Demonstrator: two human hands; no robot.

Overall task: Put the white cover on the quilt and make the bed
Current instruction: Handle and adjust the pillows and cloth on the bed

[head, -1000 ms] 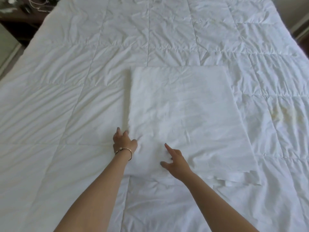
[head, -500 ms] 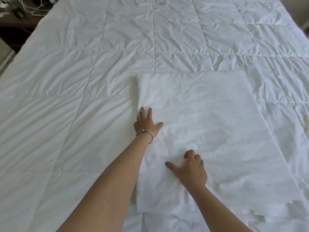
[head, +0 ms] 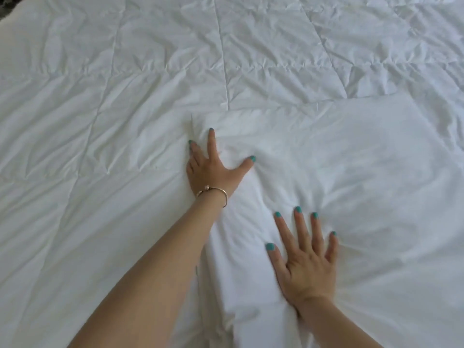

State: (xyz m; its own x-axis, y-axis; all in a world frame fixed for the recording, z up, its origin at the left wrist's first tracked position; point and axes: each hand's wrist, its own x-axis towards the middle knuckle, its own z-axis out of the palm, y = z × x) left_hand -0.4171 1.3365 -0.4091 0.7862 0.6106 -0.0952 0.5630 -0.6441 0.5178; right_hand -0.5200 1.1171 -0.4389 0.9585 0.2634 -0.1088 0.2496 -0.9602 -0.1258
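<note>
folded cover (head: 351, 172) lies on quilt (head: 100, 96), right of centre. since a moment ago both hands have been spread flat: left hand (head: 213, 169) now pressed on its far-left edge, right hand (head: 307, 257) uncurled, palm down nearer. cover judged still folded; unfolding not yet begun.

I see the bed spread with a white stitched quilt (head: 150, 96); a folded white cover (head: 364, 172) lies flat on it.
</note>
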